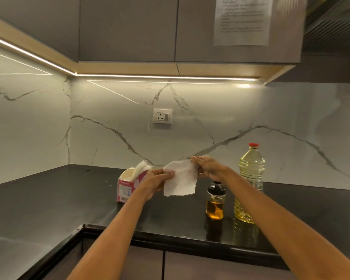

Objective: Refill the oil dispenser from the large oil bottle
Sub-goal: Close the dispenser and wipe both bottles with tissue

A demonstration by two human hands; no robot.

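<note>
A white tissue (180, 178) is pinched by the left hand (156, 181) and right hand (207, 168) | big oil bottle (250, 182) is stood beside small oil dispenser (215, 201), on the black counter (49, 199) | bottle is likely heavy, slippery; best gripped round its middle.

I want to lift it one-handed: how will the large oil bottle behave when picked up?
The large oil bottle looks nearly full, so probably heavy. It stands tall and narrow beside the oil dispenser, so a sideways push may tip it. Its ribbed plastic likely gives some grip.
</note>
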